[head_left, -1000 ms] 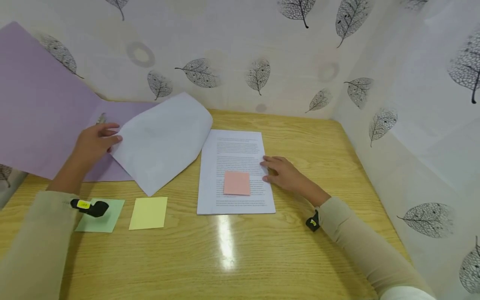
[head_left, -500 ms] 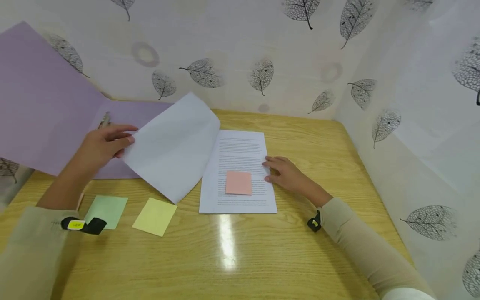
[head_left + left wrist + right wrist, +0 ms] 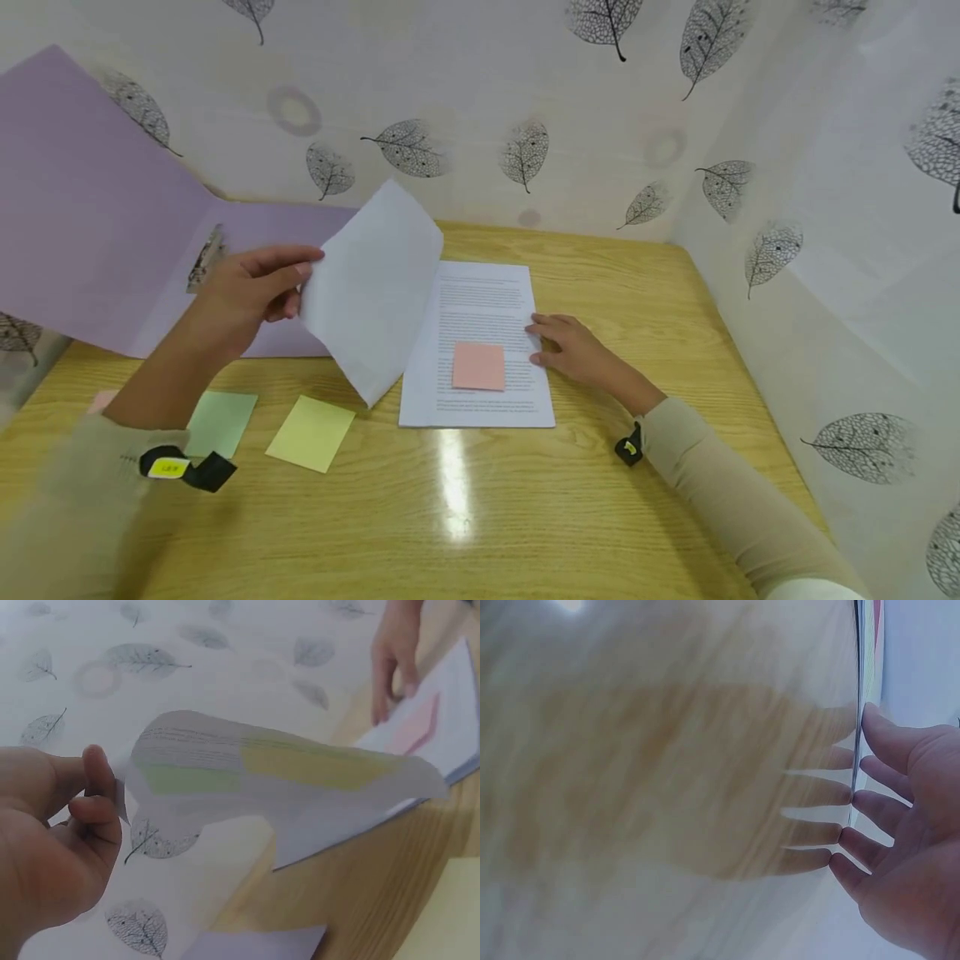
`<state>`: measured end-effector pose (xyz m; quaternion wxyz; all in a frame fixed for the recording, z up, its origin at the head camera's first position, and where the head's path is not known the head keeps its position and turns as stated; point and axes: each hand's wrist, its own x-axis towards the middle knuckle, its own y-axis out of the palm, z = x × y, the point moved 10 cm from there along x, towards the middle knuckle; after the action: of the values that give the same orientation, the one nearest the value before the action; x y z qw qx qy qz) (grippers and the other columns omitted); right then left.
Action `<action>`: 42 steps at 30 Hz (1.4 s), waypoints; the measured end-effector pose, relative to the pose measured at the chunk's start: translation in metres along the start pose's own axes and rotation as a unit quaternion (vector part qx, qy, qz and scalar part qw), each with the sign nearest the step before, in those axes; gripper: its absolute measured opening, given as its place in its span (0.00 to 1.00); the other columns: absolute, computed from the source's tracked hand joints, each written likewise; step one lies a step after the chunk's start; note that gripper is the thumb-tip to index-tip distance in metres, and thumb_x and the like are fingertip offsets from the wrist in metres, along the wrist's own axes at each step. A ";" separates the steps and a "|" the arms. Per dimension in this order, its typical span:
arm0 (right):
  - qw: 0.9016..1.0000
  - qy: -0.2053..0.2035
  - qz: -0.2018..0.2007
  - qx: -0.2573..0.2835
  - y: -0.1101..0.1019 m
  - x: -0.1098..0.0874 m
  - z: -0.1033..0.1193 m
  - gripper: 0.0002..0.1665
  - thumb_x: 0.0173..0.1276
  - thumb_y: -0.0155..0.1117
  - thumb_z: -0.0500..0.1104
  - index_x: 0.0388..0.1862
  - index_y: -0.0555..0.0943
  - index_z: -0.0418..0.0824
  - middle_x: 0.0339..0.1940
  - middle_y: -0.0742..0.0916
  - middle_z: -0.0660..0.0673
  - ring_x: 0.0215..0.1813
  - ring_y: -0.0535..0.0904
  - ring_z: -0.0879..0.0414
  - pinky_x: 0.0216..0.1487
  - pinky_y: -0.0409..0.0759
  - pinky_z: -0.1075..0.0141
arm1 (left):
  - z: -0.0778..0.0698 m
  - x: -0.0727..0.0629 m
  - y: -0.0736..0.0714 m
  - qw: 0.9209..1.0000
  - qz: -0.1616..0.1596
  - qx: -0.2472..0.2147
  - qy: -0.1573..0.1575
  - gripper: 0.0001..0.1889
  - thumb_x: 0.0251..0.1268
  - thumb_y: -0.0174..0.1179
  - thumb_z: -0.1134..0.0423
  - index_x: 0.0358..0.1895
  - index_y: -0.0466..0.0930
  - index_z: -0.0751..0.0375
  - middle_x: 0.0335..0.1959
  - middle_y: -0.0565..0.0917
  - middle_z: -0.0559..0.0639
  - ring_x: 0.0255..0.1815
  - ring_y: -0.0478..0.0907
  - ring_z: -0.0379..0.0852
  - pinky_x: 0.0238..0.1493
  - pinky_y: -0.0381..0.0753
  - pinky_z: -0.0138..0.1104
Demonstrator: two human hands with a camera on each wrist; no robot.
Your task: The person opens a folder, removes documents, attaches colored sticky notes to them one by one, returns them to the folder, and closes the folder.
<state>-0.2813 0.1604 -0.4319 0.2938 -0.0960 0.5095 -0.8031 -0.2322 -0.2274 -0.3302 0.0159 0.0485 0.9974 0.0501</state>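
Note:
My left hand (image 3: 251,292) pinches the left edge of a raised white sheet of paper (image 3: 375,283), which bends upright beside a stack of printed pages (image 3: 480,292). Seen in the left wrist view, the sheet's other face carries printed lines, a green patch (image 3: 191,780) and a yellow patch (image 3: 315,766). A pink sticky note (image 3: 478,367) lies on the stack's top page. With fingers spread and relaxed, my right hand (image 3: 573,350) touches the stack's right edge. The right wrist view shows those fingertips (image 3: 874,724) along the page edges.
Behind my left hand stands an opened purple folder (image 3: 97,208) with a metal clip (image 3: 206,258). Green (image 3: 225,421) and yellow (image 3: 311,433) square notes lie on the wooden table (image 3: 600,517), and a pink piece (image 3: 102,401) shows partly behind my left forearm. Leaf-patterned walls (image 3: 465,83) surround the table.
My left hand has moved right with the sheet, from over the folder toward the stack. The yellow note on the table has turned and shifted slightly. My right hand has stayed at the stack's edge.

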 end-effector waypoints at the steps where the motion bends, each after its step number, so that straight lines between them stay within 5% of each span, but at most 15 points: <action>1: 1.000 0.000 0.000 0.000 0.000 0.000 0.000 0.34 0.73 0.65 0.46 0.74 0.70 0.37 0.79 0.65 0.36 0.80 0.55 0.34 0.78 0.54 0.39 | 0.002 0.000 0.007 1.000 0.009 -0.009 -0.002 0.11 0.73 0.62 0.62 0.54 0.86 0.52 0.27 0.80 0.47 0.21 0.73 0.39 0.25 0.71 0.29; 4: 1.000 0.000 0.000 -0.001 0.001 0.000 -0.002 0.34 0.73 0.65 0.46 0.74 0.70 0.38 0.80 0.66 0.37 0.80 0.56 0.35 0.78 0.54 0.39 | 0.014 -0.001 0.028 0.999 0.034 -0.020 -0.019 0.12 0.73 0.61 0.61 0.56 0.85 0.52 0.25 0.79 0.46 0.21 0.73 0.38 0.24 0.69 0.28; 11: 1.000 -0.004 0.003 -0.001 0.002 0.002 -0.003 0.34 0.74 0.65 0.48 0.74 0.70 0.38 0.80 0.65 0.37 0.80 0.55 0.35 0.78 0.54 0.39 | 0.058 0.003 0.073 0.991 0.082 0.077 -0.074 0.20 0.75 0.60 0.58 0.65 0.79 0.60 0.25 0.78 0.47 0.23 0.72 0.37 0.26 0.71 0.28; 16: 1.000 -0.001 0.005 -0.004 0.003 0.002 -0.005 0.34 0.74 0.65 0.48 0.75 0.70 0.38 0.80 0.65 0.37 0.80 0.54 0.35 0.78 0.53 0.39 | 0.089 0.007 0.103 0.985 0.109 0.077 -0.113 0.20 0.73 0.62 0.59 0.65 0.79 0.56 0.27 0.80 0.50 0.25 0.74 0.40 0.30 0.74 0.30; 29: 1.000 0.010 0.001 0.026 0.001 0.001 -0.008 0.36 0.73 0.65 0.48 0.75 0.68 0.38 0.80 0.66 0.39 0.80 0.55 0.36 0.78 0.54 0.39 | 0.137 0.021 0.190 0.971 0.194 0.067 -0.124 0.19 0.72 0.62 0.62 0.64 0.80 0.55 0.22 0.80 0.50 0.24 0.73 0.42 0.25 0.66 0.29; 37: 0.993 0.019 -0.022 0.116 -0.003 0.005 -0.013 0.32 0.82 0.49 0.42 0.80 0.59 0.37 0.79 0.67 0.39 0.81 0.59 0.45 0.80 0.58 0.48 | 0.154 0.023 0.218 0.964 0.223 0.103 -0.098 0.20 0.74 0.60 0.61 0.67 0.77 0.54 0.53 0.83 0.51 0.27 0.79 0.43 0.27 0.74 0.30; 42: 0.982 0.071 -0.028 0.175 -0.005 0.000 -0.020 0.36 0.84 0.44 0.50 0.82 0.51 0.37 0.82 0.61 0.39 0.82 0.54 0.44 0.80 0.55 0.47 | 0.157 0.023 0.221 0.963 0.225 0.114 -0.099 0.19 0.75 0.58 0.61 0.67 0.77 0.54 0.54 0.83 0.52 0.29 0.80 0.43 0.29 0.75 0.31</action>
<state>-0.2925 0.1776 -0.4368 0.2466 0.0007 0.3776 -0.8925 -0.2285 0.0090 -0.4641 0.0973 0.2779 0.9534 -0.0663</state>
